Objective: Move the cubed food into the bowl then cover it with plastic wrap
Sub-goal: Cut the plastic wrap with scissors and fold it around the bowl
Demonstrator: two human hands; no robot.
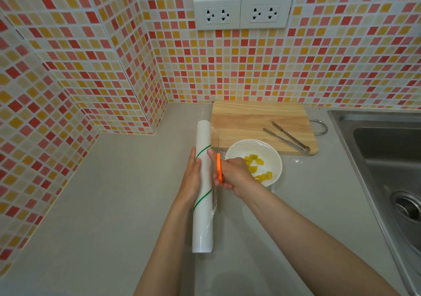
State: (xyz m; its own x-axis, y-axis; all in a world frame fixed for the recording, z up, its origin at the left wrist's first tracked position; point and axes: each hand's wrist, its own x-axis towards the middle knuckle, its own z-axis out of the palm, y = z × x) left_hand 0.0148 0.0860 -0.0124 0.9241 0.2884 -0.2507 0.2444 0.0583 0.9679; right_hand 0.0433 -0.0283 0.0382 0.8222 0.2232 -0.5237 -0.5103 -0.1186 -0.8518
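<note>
A white bowl (271, 151) on the grey counter holds yellow cubed food (253, 161), and a clear film of plastic wrap (230, 152) stretches over it from the roll. The white plastic wrap roll (202, 218), marked with green lines, lies lengthwise left of the bowl. My left hand (193, 177) presses down on the roll's middle. My right hand (237, 175) grips an orange-handled cutter (219, 168), its blade along the roll's right edge where the film leaves it.
A wooden cutting board (246, 118) lies behind the bowl with metal tongs (287, 137) on it. A steel sink (387, 159) with a drain fills the right side. Tiled walls close in at the back and left.
</note>
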